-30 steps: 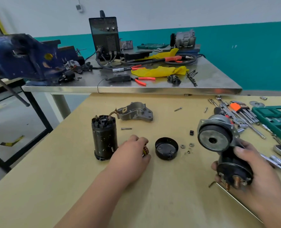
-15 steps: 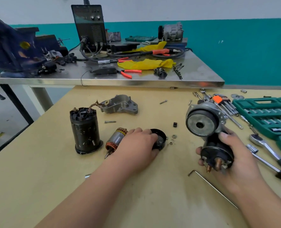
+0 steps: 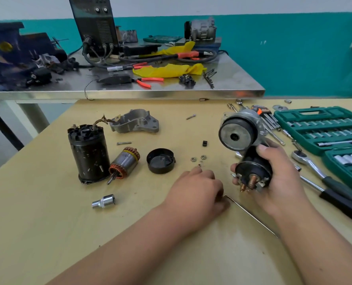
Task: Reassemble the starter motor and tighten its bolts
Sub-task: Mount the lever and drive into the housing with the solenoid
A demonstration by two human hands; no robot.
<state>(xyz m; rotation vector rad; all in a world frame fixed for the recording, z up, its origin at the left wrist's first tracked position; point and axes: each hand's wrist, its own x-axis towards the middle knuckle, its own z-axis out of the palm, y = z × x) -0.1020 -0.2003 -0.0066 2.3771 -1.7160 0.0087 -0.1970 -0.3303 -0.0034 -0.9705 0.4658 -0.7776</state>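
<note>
Since half a second ago the left hand (image 3: 197, 190) has left the black cap (image 3: 160, 161) and gone to the right, so the cap and the armature (image 3: 125, 163) now lie uncovered on the wooden table (image 3: 47, 212). This hand lies palm down, with one fingertip just beside a tiny screw (image 3: 199, 165) and near two nuts (image 3: 203, 156). Its other fingers are bent under, and I cannot tell if they pinch something. Its thumb side is touching the bend of a long hex key (image 3: 251, 214).

The right hand (image 3: 278, 171) grips the solenoid assembly (image 3: 238, 136) above the table (its fingers are curled round the black body, the copper terminals point to the person).

The black motor housing (image 3: 89, 155) stands upright at the left, and the armature leans against its base. Behind them lies the grey end bracket (image 3: 136, 121), joined to the housing by a braided wire, with a loose bolt (image 3: 124, 143) in between. A silver socket (image 3: 103, 201) lies nearer the person. At the right are a ratchet (image 3: 307, 161) and a green socket case (image 3: 323, 128).
</note>
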